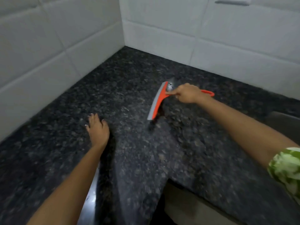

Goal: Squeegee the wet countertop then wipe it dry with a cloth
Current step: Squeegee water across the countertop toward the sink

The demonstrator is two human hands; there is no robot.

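One orange squeegee [158,101], one dark granite countertop [129,82], two hands, two tiled walls.

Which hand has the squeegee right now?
The right hand: it grips the orange squeegee by its handle, blade down on the dark countertop. The left hand holds nothing; it rests flat on the countertop, fingers straight.

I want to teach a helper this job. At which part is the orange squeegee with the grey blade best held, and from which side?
Best by its narrow orange handle, coming from the right, away from the blade. On the orange squeegee with the grey blade the handle runs rightwards to a loop, while the blade edge faces left on the dark speckled granite countertop. The right hand grips it there, forefinger stretched towards the head.
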